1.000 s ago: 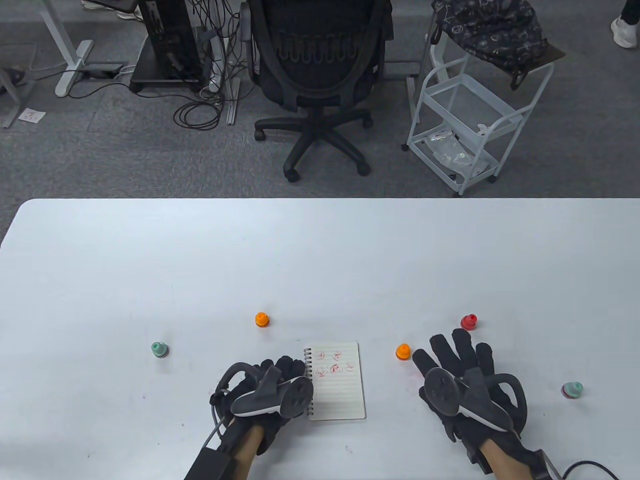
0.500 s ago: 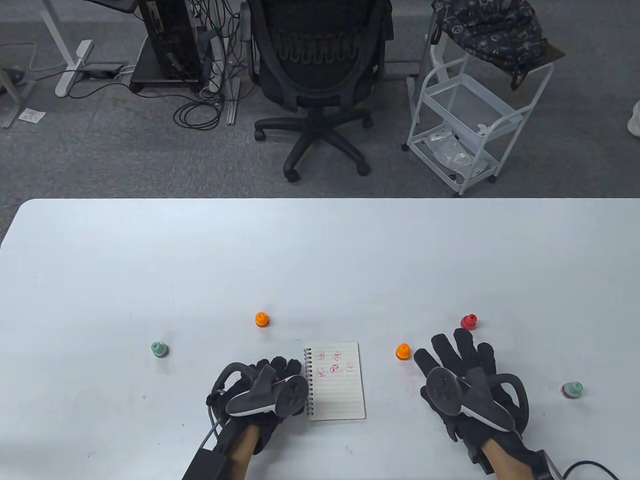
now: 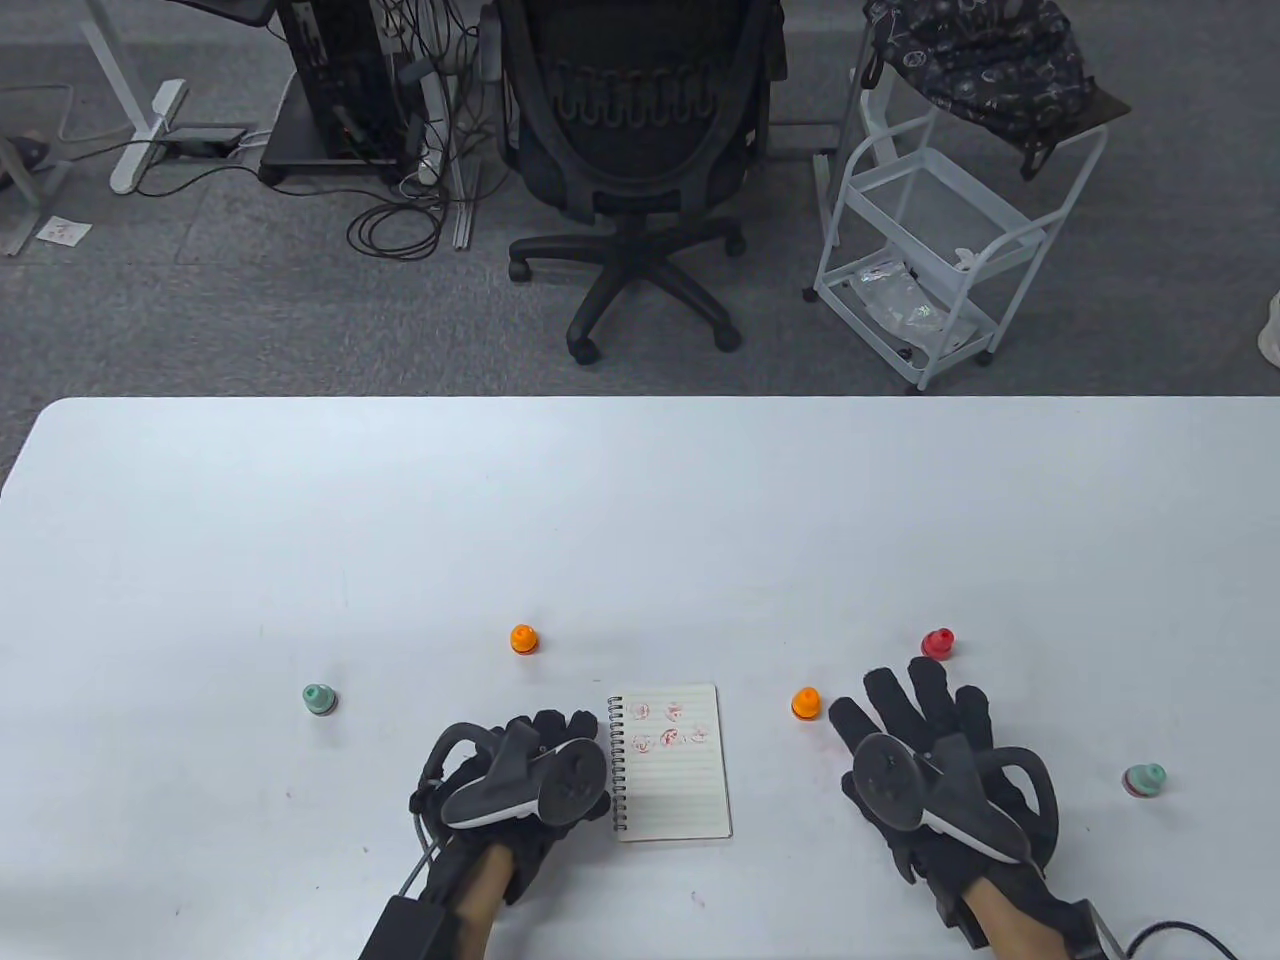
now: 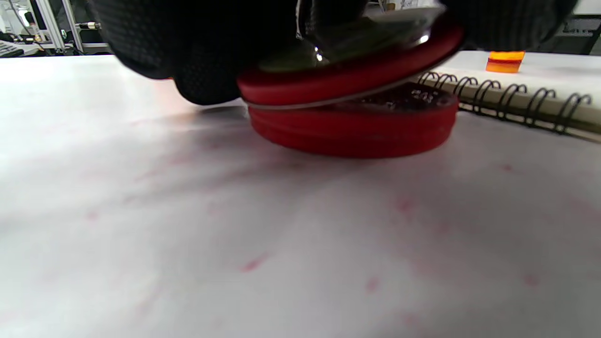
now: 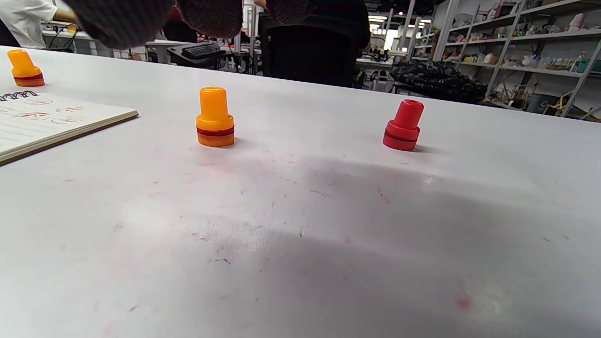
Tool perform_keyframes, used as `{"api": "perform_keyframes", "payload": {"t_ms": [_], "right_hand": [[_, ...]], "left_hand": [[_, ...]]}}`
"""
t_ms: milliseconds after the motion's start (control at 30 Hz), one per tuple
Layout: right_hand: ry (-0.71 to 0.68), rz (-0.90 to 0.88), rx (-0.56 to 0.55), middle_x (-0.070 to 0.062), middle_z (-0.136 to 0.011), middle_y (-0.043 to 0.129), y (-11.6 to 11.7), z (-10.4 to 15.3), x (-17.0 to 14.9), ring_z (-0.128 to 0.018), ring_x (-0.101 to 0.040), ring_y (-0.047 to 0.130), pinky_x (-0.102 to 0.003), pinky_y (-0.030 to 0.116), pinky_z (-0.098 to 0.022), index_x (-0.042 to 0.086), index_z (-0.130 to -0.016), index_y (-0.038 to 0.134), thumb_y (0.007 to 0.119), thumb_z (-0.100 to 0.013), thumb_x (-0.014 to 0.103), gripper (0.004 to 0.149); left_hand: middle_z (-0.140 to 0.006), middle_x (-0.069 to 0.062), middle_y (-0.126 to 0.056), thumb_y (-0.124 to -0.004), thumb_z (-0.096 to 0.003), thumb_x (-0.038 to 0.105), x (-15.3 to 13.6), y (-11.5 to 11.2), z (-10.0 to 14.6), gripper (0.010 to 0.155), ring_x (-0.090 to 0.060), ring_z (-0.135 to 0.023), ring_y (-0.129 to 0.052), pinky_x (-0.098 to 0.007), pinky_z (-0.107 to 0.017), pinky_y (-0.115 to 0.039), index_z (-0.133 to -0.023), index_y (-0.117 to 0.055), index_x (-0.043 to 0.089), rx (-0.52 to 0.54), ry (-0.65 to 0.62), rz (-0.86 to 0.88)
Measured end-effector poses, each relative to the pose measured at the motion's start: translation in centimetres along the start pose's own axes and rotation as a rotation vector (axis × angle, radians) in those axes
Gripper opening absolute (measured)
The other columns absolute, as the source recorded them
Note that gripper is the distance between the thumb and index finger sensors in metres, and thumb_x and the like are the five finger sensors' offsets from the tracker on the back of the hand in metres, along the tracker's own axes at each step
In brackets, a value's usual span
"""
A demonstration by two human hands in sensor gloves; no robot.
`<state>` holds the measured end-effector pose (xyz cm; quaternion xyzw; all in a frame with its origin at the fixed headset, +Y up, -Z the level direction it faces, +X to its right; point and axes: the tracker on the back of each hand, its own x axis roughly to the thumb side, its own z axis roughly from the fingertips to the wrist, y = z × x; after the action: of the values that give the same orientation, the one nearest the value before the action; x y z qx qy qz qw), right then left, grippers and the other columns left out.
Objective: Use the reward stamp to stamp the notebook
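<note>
A small spiral notebook (image 3: 675,775) lies open at the table's near middle, with several red stamp marks on its top lines. My left hand (image 3: 545,730) is just left of it; in the left wrist view its fingers (image 4: 206,61) hold the red lid (image 4: 347,70) tilted over a round red ink pad base (image 4: 352,129) that sits on the table beside the notebook's spiral (image 4: 516,101). My right hand (image 3: 915,700) lies flat and open on the table, holding nothing, between an orange stamp (image 3: 805,703) and a red stamp (image 3: 937,644).
Another orange stamp (image 3: 523,638) stands behind the notebook to the left. A green stamp (image 3: 319,699) is at the far left and a green and pink one (image 3: 1143,780) at the far right. An office chair (image 3: 630,150) and a white cart (image 3: 940,230) stand beyond the table.
My left hand has shifted a little left and turned, off the notebook's spiral edge. The right hand, notebook and stamps have not moved.
</note>
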<state>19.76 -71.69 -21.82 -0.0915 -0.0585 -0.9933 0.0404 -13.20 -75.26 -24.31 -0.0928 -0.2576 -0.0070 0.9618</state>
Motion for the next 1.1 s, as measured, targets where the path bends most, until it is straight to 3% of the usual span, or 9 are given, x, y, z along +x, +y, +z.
{"api": "perform_keyframes", "payload": {"t_ms": [333,700,933,1100], "right_hand": [[0.0,-0.002,0.0,0.0,-0.116,0.03,0.0,0.0,0.0,-0.108,-0.043,0.015,-0.07,0.028,-0.076,0.038,-0.103,0.044,0.066,-0.041,0.053,0.067],[-0.004,0.0,0.005,0.0,-0.116,0.03,0.0,0.0,0.0,-0.108,-0.043,0.015,-0.07,0.028,-0.076,0.038,-0.103,0.045,0.066,-0.041,0.053,0.067],[0.001,0.001,-0.001,0.0,-0.116,0.03,0.0,0.0,0.0,-0.108,-0.043,0.015,-0.071,0.026,-0.075,0.038,-0.103,0.044,0.066,-0.041,0.053,0.067],[0.004,-0.001,0.003,0.0,-0.116,0.03,0.0,0.0,0.0,-0.108,-0.043,0.014,-0.071,0.026,-0.075,0.038,-0.103,0.045,0.066,-0.041,0.053,0.067]], "left_hand": [[-0.097,-0.019,-0.072,-0.069,-0.0496,0.055,-1.8,0.3,0.5,0.076,-0.047,-0.08,-0.082,-0.052,-0.057,-0.075,-0.106,-0.058,0.006,0.039,0.048,0.132],[-0.098,-0.019,-0.071,-0.074,-0.0483,0.056,-4.0,1.7,2.4,0.079,-0.047,-0.081,-0.082,-0.052,-0.057,-0.075,-0.107,-0.056,0.006,0.072,0.126,0.123],[-0.1,-0.018,-0.068,-0.079,-0.0467,0.053,-4.6,1.4,2.6,0.082,-0.047,-0.082,-0.08,-0.053,-0.059,-0.073,-0.109,-0.053,0.007,-0.014,0.153,0.057],[-0.103,-0.018,-0.065,-0.085,-0.0439,0.049,-4.3,0.7,2.2,0.084,-0.047,-0.085,-0.075,-0.054,-0.061,-0.07,-0.109,-0.052,0.008,-0.134,0.15,-0.046]]}}
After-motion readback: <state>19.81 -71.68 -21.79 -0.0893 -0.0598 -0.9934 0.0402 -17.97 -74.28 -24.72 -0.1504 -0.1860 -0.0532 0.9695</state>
